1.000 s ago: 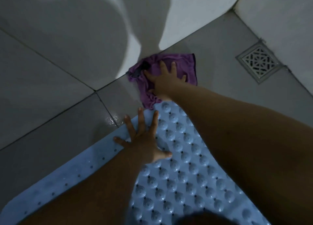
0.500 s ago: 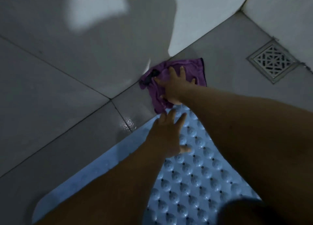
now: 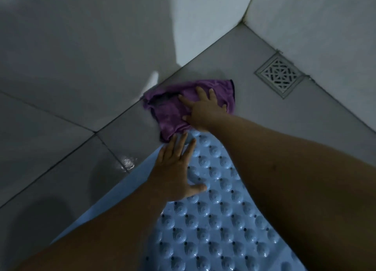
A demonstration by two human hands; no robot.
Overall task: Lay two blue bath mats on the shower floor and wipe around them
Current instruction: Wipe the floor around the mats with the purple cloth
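A blue bath mat with raised bumps lies on the grey tiled shower floor. My left hand rests flat on the mat's far end, fingers straight and spread. Just beyond the mat, a crumpled purple cloth lies on the floor against the wall's foot. My right hand presses flat on the cloth with its fingers spread. Only one mat is in view; my forearms hide much of it.
A square metal floor drain sits at the far right, near the corner where the grey tiled walls meet. A small wet glint shows on the floor left of the mat.
My right hand has slid the purple cloth to the right along the wall's foot, toward the drain. My left hand has shifted forward to the mat's far end.
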